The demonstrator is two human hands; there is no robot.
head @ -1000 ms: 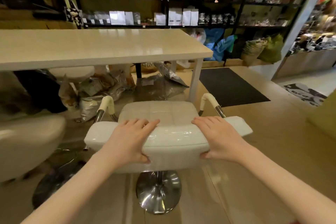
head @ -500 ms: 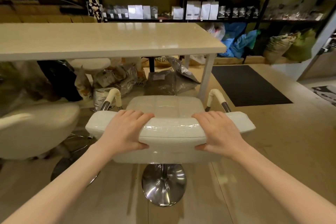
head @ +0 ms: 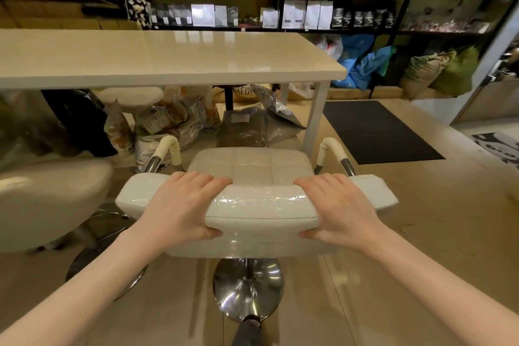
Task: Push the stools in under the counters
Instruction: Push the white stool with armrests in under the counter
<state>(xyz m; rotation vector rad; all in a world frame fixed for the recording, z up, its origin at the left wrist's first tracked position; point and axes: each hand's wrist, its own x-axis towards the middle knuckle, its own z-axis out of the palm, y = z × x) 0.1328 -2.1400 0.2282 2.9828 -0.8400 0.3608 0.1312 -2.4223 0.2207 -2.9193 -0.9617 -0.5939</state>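
Note:
A white padded stool with short armrests and a chrome round base stands in front of me, its seat just short of the cream counter. My left hand and my right hand both grip the top of its low backrest, fingers over the front, thumbs behind. A second white stool stands to the left, close beside it, with its seat near the counter's edge. A third white stool seat sits under the counter farther back.
Foil bags and a black bag lie on the floor under the counter. The counter's white leg stands just right of the stool's seat. A black mat lies to the right. Stocked shelves line the back wall.
The stool and my hands have moved forward toward the counter, and the counter now looks closer and larger. My grip on the backrest is the same.

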